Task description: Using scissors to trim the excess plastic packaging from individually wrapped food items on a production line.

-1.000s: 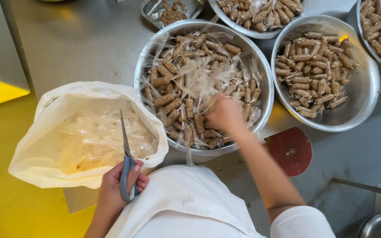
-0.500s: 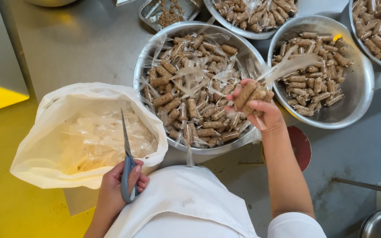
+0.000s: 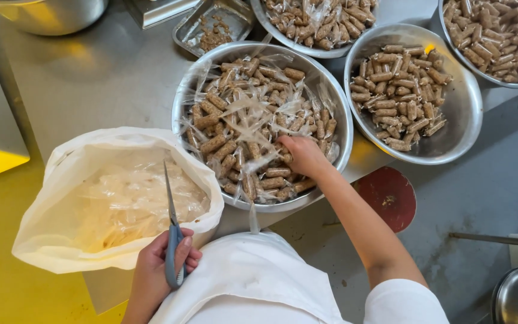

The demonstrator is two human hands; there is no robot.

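Right hand (image 3: 303, 155) closes its fingers on small brown plastic-wrapped rolls (image 3: 253, 129) near the round steel bowl's (image 3: 182, 102) front rim; left hand (image 3: 158, 271) grips blue-handled scissors (image 3: 172, 231).

Half a second ago the right hand (image 3: 302, 155) was lifted over the gap between the two bowls, holding a brown roll with a clear wrapper trailing from it. Now it is down again in the middle steel bowl (image 3: 194, 85), fingers (image 3: 284, 146) among the wrapped rolls (image 3: 253, 114), the lifted roll no longer seen.
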